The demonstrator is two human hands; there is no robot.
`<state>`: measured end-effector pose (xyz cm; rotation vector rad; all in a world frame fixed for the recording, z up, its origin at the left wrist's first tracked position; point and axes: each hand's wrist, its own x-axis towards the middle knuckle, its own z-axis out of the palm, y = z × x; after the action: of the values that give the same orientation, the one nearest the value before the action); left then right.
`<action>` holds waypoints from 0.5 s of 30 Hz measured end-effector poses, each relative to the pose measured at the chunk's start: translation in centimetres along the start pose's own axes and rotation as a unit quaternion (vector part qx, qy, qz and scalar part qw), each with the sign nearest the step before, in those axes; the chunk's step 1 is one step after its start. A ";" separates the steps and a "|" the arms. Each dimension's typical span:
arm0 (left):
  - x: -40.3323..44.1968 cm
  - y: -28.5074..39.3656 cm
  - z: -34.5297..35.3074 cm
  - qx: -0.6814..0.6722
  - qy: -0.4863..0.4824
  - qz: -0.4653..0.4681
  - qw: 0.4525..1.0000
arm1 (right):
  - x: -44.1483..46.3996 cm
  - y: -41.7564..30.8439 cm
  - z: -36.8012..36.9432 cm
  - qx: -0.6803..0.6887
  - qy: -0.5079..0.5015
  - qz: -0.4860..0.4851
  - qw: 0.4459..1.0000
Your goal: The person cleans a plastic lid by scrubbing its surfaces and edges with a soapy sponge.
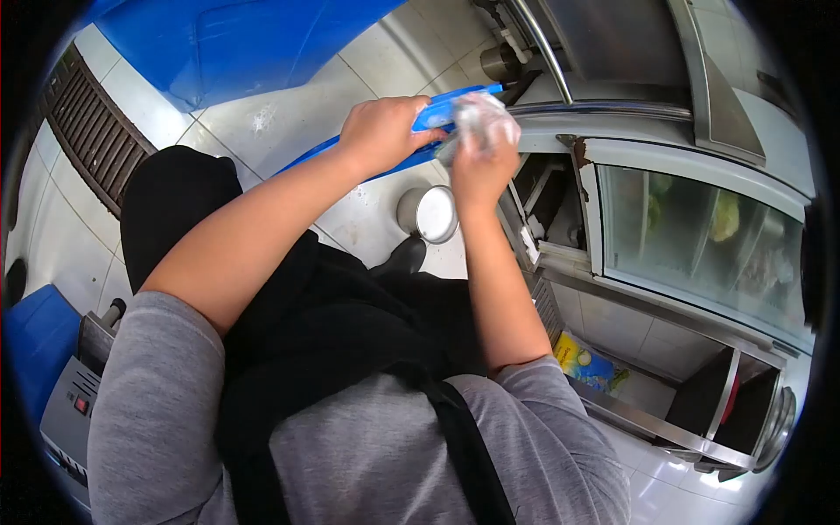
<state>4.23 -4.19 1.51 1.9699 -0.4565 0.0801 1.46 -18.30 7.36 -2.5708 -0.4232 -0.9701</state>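
The left grip (378, 133) is closed on a long, thin blue piece (428, 115), with the thumb and fingers pinching its edge. The right grip (486, 171) is curled around a wet white wad (482, 118), and its fingers are bent tight. The wad is right by the top end of the blue piece, but it is blurry, so I can't tell just what it is. The blue piece is up in front of the person, slanting over the floor (359, 223).

Under the hands, a round metal pot (435, 215) sits on the floor, and it looks white inside its rim. A dark shoe (403, 257) is just beside it. Farther out, there is a big blue bin (245, 52) at the top left and a brown grate (94, 131) near it. To the right is a glass door (700, 229), with a yellow and blue packet (584, 360) lower down.
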 end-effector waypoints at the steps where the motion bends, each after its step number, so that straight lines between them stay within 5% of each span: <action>1: 0.0 0.2 -0.2 0.012 -0.004 0.007 1.000 | 0.6 1.0 -0.1 0.028 0.007 0.132 0.991; 2: -0.3 0.3 -0.3 0.022 -0.007 0.011 1.000 | 1.1 2.1 -0.2 0.139 -0.005 0.307 0.941; 4: -1.0 0.3 0.2 0.015 0.001 0.012 1.000 | 0.9 1.6 -0.6 0.118 -0.001 0.271 0.955; 7: -0.6 -0.4 0.6 -0.003 0.029 0.019 0.999 | -1.5 -1.0 -0.3 -0.060 -0.057 -0.040 0.996; 8: -0.4 -0.6 0.8 -0.017 0.038 0.029 0.999 | -1.2 -1.2 -0.1 -0.020 -0.062 -0.078 0.995; 11: 0.2 -0.6 0.7 0.013 0.009 0.015 1.000 | 0.0 0.4 0.4 0.006 -0.037 -0.043 0.998; 13: 0.0 0.0 0.1 0.002 0.001 0.000 1.000 | 1.1 1.5 0.7 0.053 0.011 0.233 0.971; 15: -0.1 0.5 -0.3 -0.006 -0.005 -0.007 1.000 | 1.4 1.4 0.1 0.096 -0.001 0.274 0.957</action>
<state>4.04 -4.07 2.01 1.9625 -0.4478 0.0580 3.08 -19.31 7.89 -2.3141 0.1885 -0.6815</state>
